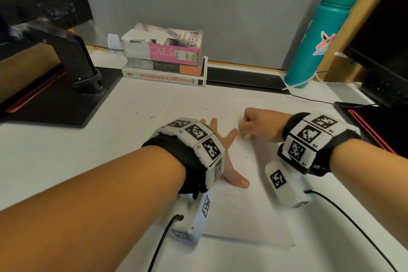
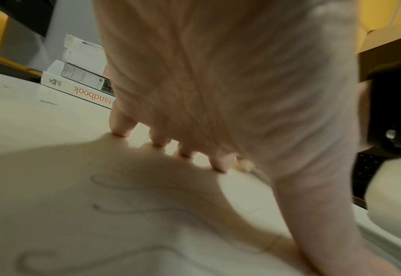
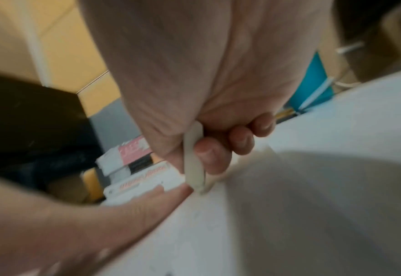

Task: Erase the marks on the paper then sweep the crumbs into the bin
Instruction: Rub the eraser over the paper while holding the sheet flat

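A white sheet of paper [image 1: 242, 216] lies on the white desk. My left hand [image 1: 228, 139] presses flat on it with fingers spread, the fingertips [image 2: 121, 130] down on the sheet. Faint looping pencil marks [image 2: 133, 186] run under that palm. Just to the right, my right hand [image 1: 254, 126] is curled in a fist and grips a white eraser [image 3: 194, 164], whose lower end touches the paper beside the left index finger [image 3: 152, 199]. The eraser [image 1: 244, 134] peeks out below the fist. A few dark crumbs [image 1: 152, 116] dot the desk beyond the hands. No bin is in view.
A stack of three books [image 1: 165, 57] stands at the back centre, and a teal bottle [image 1: 318, 35] at back right. A black monitor stand [image 1: 72, 66] and mat fill the left. A black mat with a red line [image 1: 375, 130] lies at the right; cables trail from both wrists.
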`<state>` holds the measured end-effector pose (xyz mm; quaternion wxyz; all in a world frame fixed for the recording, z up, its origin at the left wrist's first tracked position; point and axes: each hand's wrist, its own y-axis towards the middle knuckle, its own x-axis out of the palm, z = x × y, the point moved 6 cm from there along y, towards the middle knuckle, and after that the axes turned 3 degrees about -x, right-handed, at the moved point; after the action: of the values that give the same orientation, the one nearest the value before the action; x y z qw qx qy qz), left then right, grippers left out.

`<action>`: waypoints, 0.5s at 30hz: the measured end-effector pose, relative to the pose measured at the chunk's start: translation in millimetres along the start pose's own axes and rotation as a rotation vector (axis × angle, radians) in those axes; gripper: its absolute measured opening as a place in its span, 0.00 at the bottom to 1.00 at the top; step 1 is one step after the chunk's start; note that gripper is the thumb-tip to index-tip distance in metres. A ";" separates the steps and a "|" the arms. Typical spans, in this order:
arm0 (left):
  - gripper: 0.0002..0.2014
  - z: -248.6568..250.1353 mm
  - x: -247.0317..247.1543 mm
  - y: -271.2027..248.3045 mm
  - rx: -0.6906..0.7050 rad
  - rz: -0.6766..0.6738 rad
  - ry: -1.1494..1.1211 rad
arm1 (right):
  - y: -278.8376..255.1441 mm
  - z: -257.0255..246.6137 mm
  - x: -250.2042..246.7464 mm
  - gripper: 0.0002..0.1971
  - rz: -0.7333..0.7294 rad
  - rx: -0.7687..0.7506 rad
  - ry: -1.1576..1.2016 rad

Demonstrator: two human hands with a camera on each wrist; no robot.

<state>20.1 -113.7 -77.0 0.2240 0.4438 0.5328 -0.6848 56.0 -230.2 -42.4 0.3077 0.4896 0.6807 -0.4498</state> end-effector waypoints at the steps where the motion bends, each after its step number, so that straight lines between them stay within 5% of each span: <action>1: 0.61 0.1 -0.9 -1.5 0.010 0.006 -0.003 | 3.2 3.9 -2.1 0.09 0.037 0.015 0.131; 6: 0.59 4.4 -0.6 -7.7 0.028 -0.006 0.064 | 5.4 22.8 0.4 0.18 0.076 0.002 0.375; 11: 0.38 52.6 1.0 -40.0 0.399 0.003 0.111 | 8.7 26.6 3.2 0.23 0.090 0.003 0.471; 13: 0.36 44.3 3.9 -35.4 0.307 -0.066 0.148 | 10.7 26.8 3.6 0.24 0.077 0.008 0.442; 15: 0.38 16.1 -4.6 -18.4 0.047 -0.022 0.129 | 11.7 26.3 3.2 0.25 0.083 0.007 0.423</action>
<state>2.1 -123.3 -62.8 0.1710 0.4863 0.5348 -0.6695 65.4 -251.6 -59.4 0.1745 0.6020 0.7077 -0.3262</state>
